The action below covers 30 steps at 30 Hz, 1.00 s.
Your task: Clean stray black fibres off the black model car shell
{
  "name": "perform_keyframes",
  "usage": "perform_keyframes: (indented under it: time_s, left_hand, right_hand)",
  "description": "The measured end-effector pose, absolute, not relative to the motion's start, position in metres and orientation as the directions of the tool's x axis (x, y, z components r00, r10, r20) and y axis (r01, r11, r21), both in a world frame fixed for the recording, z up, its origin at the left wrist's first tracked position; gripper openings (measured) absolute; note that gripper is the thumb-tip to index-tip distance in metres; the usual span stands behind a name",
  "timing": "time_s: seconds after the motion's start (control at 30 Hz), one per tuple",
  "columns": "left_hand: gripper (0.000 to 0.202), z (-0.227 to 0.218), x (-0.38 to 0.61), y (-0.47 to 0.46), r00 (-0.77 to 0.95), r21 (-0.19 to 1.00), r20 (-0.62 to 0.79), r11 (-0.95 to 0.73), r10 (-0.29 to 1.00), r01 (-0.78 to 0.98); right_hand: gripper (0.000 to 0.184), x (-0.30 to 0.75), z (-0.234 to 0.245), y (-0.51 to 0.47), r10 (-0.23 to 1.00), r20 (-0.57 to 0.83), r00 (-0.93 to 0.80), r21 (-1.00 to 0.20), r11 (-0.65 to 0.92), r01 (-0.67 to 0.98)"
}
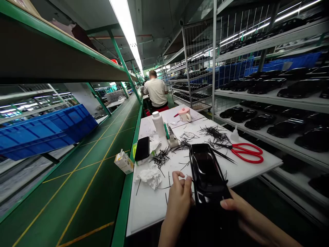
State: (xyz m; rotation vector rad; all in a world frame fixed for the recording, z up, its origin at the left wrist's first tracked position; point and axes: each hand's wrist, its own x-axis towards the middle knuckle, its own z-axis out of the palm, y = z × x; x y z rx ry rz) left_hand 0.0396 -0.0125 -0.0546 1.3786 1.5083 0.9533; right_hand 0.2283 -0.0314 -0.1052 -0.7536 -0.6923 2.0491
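A glossy black model car body (205, 164) is tilted over the near edge of the white table. My right hand (236, 206) grips its near right end, with the thumb on top. Beside the car's left flank is my left hand (180, 192), its fingers curled and the thumb drawn in toward them. Whatever those fingertips hold is hidden or too small to make out. Thin black strips (160, 157) lie in loose piles on the table, with another heap of strips (214, 133) farther back. Black tweezers (224, 155) and red-handled scissors (248, 152) rest right of the car.
On the table (149, 219) are a phone (142, 148), crumpled tissue (151, 176), a white bottle (158, 124) and a lidded mug (184, 115). A small box (123, 162) stands by the green conveyor (102, 178). Racks (269, 92) of black car bodies line the right. A person (155, 91) sits ahead.
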Motion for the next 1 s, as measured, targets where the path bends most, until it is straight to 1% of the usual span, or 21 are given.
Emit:
perform_keyframes:
  time_s: [0.1, 0.23, 0.3, 0.4, 0.5, 0.63, 0.77, 0.9, 1.0]
  left_hand:
    - [0.019, -0.052, 0.051, -0.004, 0.029, 0.923, -0.071, 0.054, 0.997, 0.38]
    - [0.01, -0.048, 0.059, 0.0, 0.108, 0.951, -0.032, -0.003, 0.994, 0.31]
    - [0.012, -0.047, 0.06, 0.001, 0.15, 0.96, -0.041, -0.003, 0.988, 0.28]
    - [0.02, -0.046, 0.061, 0.006, 0.218, 0.969, -0.052, -0.003, 0.974, 0.248]
    - [0.024, -0.044, 0.062, 0.013, 0.214, 0.982, -0.057, 0.017, 0.975, 0.187]
    - [0.025, -0.041, 0.062, 0.021, 0.182, 0.994, -0.071, 0.055, 0.981, 0.093]
    - [0.024, -0.039, 0.059, 0.026, 0.135, 0.996, -0.05, 0.04, 0.99, 0.079]
    - [0.023, -0.042, 0.057, 0.027, 0.065, 0.995, -0.076, 0.071, 0.995, 0.066]
    - [0.02, -0.045, 0.059, 0.026, 0.023, 0.995, -0.092, 0.091, 0.995, 0.042]
  right_hand:
    - [0.072, 0.231, -0.114, -0.038, 0.865, -0.228, -0.448, -0.726, -0.457, -0.514]
    - [0.07, 0.238, -0.117, -0.041, 0.906, -0.219, -0.361, -0.752, -0.393, -0.529]
    - [0.068, 0.242, -0.114, -0.04, 0.923, -0.215, -0.318, -0.776, -0.36, -0.518]
    - [0.069, 0.245, -0.107, -0.036, 0.949, -0.196, -0.248, -0.82, -0.297, -0.49]
    - [0.069, 0.247, -0.103, -0.028, 0.969, -0.142, -0.203, -0.861, -0.222, -0.457]
    - [0.066, 0.249, -0.1, -0.01, 0.954, -0.071, -0.292, -0.863, -0.205, -0.462]
    - [0.062, 0.251, -0.1, 0.012, 0.921, 0.008, -0.39, -0.872, -0.185, -0.454]
    - [0.059, 0.251, -0.106, 0.026, 0.897, -0.026, -0.442, -0.912, -0.203, -0.357]
    - [0.059, 0.252, -0.112, 0.032, 0.889, -0.067, -0.452, -0.907, -0.243, -0.344]
